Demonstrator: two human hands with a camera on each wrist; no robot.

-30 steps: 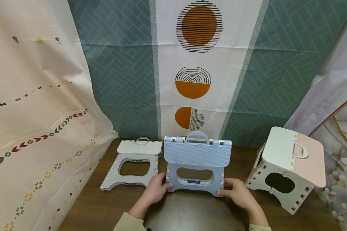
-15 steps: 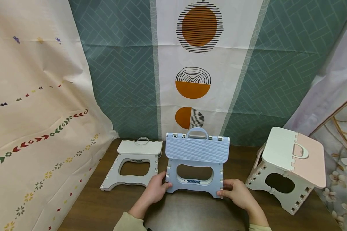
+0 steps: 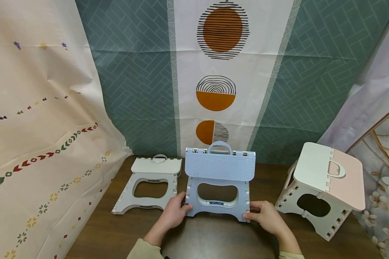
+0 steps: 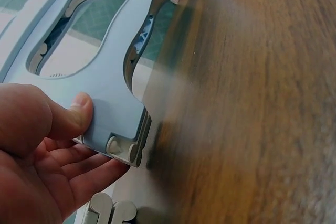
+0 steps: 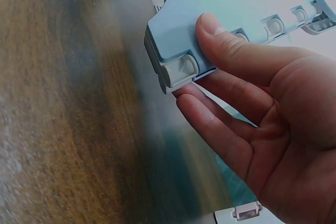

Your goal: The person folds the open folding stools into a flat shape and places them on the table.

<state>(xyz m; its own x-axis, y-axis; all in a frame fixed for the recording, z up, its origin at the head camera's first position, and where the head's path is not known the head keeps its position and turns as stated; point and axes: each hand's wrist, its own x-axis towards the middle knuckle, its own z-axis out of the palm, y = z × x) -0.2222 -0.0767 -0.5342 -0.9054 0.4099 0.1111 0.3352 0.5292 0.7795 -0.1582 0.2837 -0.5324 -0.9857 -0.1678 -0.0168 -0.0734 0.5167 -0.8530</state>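
Observation:
A light blue folding stool [image 3: 219, 169], folded flat with its carry handle at the top, is held nearly upright over the brown table. My left hand [image 3: 173, 212] grips its lower left corner, the thumb on the front face and the fingers behind, as the left wrist view shows. On the lower right corner my right hand [image 3: 266, 216] pinches in the same way; in the right wrist view the thumb presses the blue front and the fingers lie behind. Whether the lower edge touches the table is hard to tell.
Left of the blue stool a white-grey folding stool [image 3: 156, 166] lies folded flat on the table [image 3: 220, 241]. To the right stands an unfolded stool [image 3: 314, 169] with a white and pink top. A patterned curtain [image 3: 142, 90] hangs behind the table.
The blue stool's top has risen slightly in view and its tilt has changed, becoming a little more upright. Both hands keep their hold on the lower corners, almost in place.

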